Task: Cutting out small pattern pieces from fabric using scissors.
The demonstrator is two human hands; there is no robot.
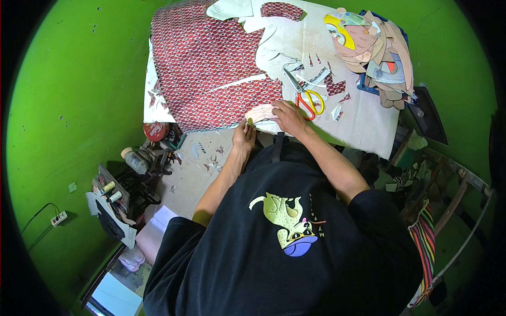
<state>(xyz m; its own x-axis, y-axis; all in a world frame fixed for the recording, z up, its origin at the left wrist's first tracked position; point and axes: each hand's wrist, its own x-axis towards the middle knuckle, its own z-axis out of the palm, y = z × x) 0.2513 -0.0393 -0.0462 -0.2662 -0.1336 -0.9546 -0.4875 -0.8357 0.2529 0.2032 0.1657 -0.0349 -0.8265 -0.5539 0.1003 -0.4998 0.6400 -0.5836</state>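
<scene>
At the near edge of the tabletop [363, 129], a pale pink flat piece [260, 112] lies over the near right corner of a red patterned cloth [203, 68]. The left hand [244, 136] is at its near left end, fingertips drawn together at the rim; I cannot tell whether they pinch it. The right hand [289, 117] rests over its right end with bent fingers, and whether it grips or only presses is likewise unclear.

Just beyond the right hand lie scissors [301, 90] with one orange and one yellow handle, their blades pointing away from the person. Red patterned offcuts [335, 87] and pale scraps are strewn around them. The cloth spreads out to the left, and a narrow pale gap runs through it; past its far right side sits a curved patterned piece [282, 10].

Toward the far right of the tabletop, flat cut-out shapes [392, 52] are heaped over a blue tray [368, 86]. Below, scraps dot the floor [205, 176], with a round red lid [156, 131] and thread spools [114, 196] off to the left. Green walls [79, 105] rise on both sides.
</scene>
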